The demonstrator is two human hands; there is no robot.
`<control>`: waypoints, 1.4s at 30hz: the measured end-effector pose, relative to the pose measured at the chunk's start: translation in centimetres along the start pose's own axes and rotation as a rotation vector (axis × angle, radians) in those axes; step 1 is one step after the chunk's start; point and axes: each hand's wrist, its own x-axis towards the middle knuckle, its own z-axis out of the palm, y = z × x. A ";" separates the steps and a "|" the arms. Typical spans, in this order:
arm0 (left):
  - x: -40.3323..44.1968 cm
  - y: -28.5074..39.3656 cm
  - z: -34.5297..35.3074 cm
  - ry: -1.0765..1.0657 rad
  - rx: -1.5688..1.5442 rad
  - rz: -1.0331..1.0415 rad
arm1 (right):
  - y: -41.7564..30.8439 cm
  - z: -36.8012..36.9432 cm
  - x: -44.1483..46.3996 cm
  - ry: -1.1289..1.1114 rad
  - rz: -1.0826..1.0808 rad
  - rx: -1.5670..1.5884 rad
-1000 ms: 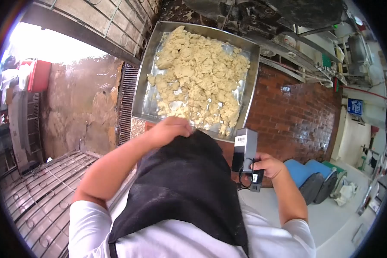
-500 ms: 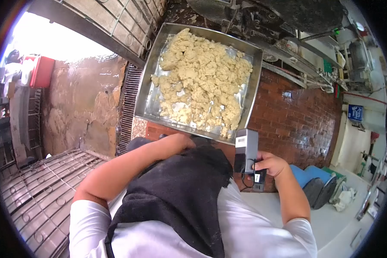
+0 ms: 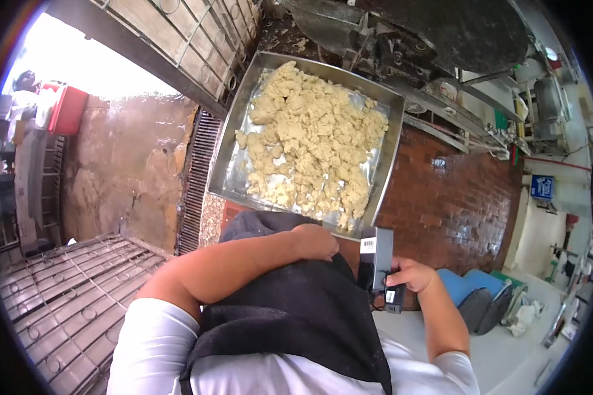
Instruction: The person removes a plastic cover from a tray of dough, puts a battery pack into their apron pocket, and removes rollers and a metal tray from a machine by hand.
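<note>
- Grey box (image 3: 383, 253) with a barcode label: held upright at the right front of the body, just beside the near right corner of the tray, whose edge it partly overlaps in view.
- Right hand (image 3: 415, 275): closed on the grey box, thumb across its side; a small black unit (image 3: 393, 299) with a white label lies directly below the thumb.
- Black apron (image 3: 290, 296): hangs over the front of the body, creased.
- Left hand (image 3: 317, 242): fingers curled in at the apron's upper part; whether they grip the cloth cannot be told.
- Left forearm (image 3: 237, 266): crosses in front of the apron and hides part of it.
- Metal tray (image 3: 234, 171): square, shallow-walled, beyond both hands.
- Dough (image 3: 316, 131): pale, rough lumps spread over most of the tray, bare metal between some.
- Floor grate (image 3: 194, 191): left of the tray; brick floor (image 3: 441, 191), wet and shiny, to its right.
- Dark machinery (image 3: 402, 56): past the tray's far right side.
- Scrollwork grille (image 3: 66, 296): lower left; red container (image 3: 67, 108) at upper left.
</note>
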 end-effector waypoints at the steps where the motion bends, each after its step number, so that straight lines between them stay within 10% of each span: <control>1: 0.0 -0.3 0.3 -0.002 -0.093 -0.017 | -0.7 0.2 -0.4 -0.046 0.061 0.060; 10: -5.6 -3.3 2.0 0.381 -0.292 0.012 | -2.8 -0.9 0.1 -0.033 0.062 -0.058; 19: -15.7 -0.5 3.6 0.695 -0.329 -0.534 | -10.7 1.8 4.4 -0.223 0.061 -0.336; 22: -14.3 -1.0 2.2 0.853 -0.180 -0.239 | -11.0 2.4 5.5 -0.243 0.126 -0.374; 29: -15.3 -1.0 0.2 0.684 -0.351 0.057 | -10.5 2.7 5.8 -0.272 0.229 -0.460; 42: -11.8 -1.2 0.0 0.375 -0.564 -0.108 | -12.4 3.7 6.7 -0.346 0.340 -0.535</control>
